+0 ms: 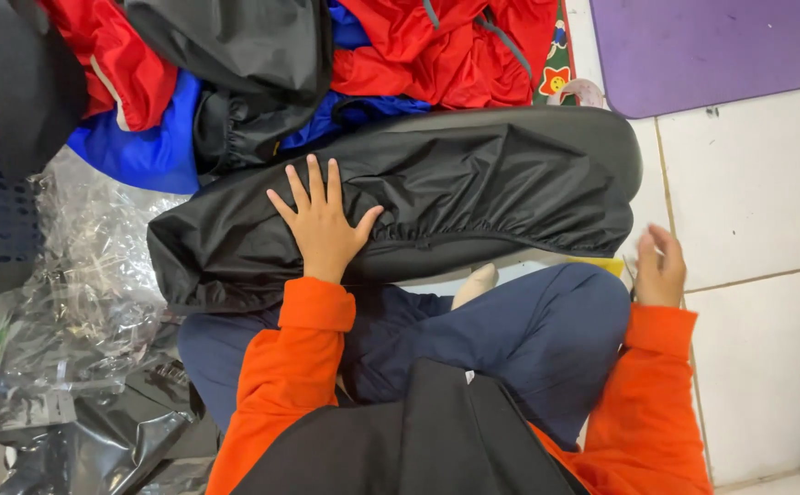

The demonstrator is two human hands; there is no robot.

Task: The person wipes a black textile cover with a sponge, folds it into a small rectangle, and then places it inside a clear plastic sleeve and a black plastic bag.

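Left hand (324, 223) lies flat, fingers spread, on black garment (473, 197); right hand (661, 268) hangs loosely curled, empty.

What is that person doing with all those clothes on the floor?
A person in orange sleeves sits cross-legged on the tiled floor. Their left hand presses flat, fingers spread, on a long black gathered cover lying across their knees. Their right hand is raised beside the right knee, off the cover; whether it holds anything is unclear. Behind lie red, blue and black garments, with clear plastic bags to the left.
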